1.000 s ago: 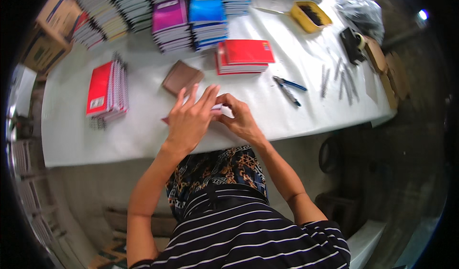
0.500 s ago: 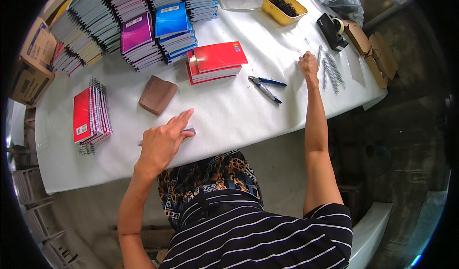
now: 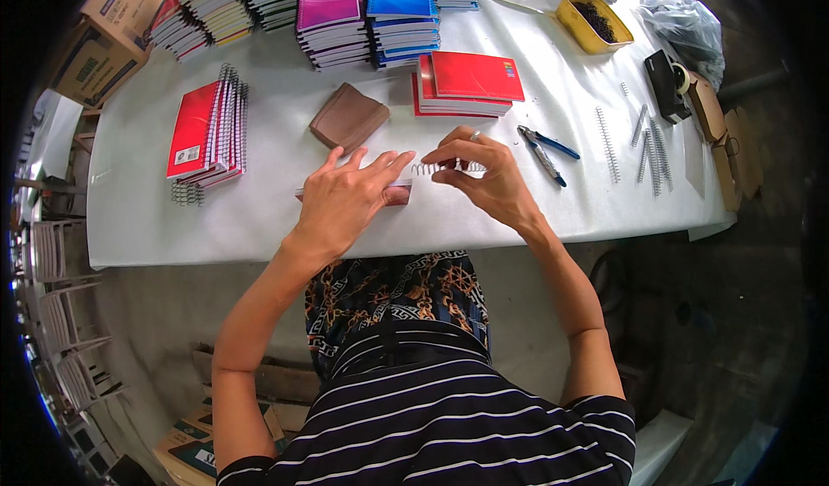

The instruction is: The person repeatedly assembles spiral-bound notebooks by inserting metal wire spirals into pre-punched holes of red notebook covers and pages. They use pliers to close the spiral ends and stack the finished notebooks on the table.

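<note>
My left hand (image 3: 341,201) lies flat, fingers spread, on a thin reddish-brown notebook (image 3: 399,194) near the front edge of the white table (image 3: 259,227). My right hand (image 3: 488,175) holds a white wire spiral coil (image 3: 439,167) between its fingertips, right at the notebook's right end. Most of the notebook is hidden under my left hand.
Blue-handled pliers (image 3: 544,149) lie just right of my right hand. Loose spiral coils (image 3: 648,145) lie further right. A red notebook stack (image 3: 466,85), a brown cover (image 3: 348,116), bound red notebooks (image 3: 207,132), tall notebook stacks (image 3: 363,7), a yellow tray (image 3: 592,22) and cardboard boxes (image 3: 108,33) surround.
My right hand reached out to the loose coils at the right, then came back holding a spiral coil next to the notebook. My left hand stayed pressed on the notebook.
</note>
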Demonstrator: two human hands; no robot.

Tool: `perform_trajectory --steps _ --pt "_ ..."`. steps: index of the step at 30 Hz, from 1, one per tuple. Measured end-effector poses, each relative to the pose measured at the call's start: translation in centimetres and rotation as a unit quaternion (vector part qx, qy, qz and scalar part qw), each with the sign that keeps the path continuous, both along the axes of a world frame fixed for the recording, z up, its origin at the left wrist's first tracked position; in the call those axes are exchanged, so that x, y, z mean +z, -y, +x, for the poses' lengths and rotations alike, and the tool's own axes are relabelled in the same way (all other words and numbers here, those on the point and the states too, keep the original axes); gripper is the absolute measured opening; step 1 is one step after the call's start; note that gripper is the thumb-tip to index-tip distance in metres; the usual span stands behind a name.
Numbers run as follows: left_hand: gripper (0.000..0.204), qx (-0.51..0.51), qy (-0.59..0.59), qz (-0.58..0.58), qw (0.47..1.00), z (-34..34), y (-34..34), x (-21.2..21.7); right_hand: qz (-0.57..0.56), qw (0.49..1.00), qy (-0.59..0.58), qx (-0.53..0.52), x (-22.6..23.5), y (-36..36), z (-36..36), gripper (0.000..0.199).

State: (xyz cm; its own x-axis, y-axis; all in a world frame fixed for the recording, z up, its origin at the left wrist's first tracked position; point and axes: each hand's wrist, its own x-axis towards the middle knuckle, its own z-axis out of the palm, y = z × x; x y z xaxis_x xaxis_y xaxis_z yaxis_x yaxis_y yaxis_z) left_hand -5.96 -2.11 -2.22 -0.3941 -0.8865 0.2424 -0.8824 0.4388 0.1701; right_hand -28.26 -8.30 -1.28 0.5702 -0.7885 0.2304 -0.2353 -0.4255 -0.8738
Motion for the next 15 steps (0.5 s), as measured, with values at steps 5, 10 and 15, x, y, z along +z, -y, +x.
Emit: perform_trajectory --steps 5,10,15 --pt "0.055 0.03 -0.037 0.051 0.998 -0.4 -0.3 0.5 0.044 0.998 -0.019 0.031 -0.5 0.4 0.4 0.019" --pt "0.056 0.043 -0.044 0.07 0.996 -0.4 -0.3 0.2 0.043 0.997 -0.035 0.046 -0.5 0.3 0.0 0.017" --pt "0.056 0.044 -0.046 0.086 0.994 -0.3 -0.2 0.5 0.103 0.988 -0.098 0.058 0.8 0.2 0.2 0.02"
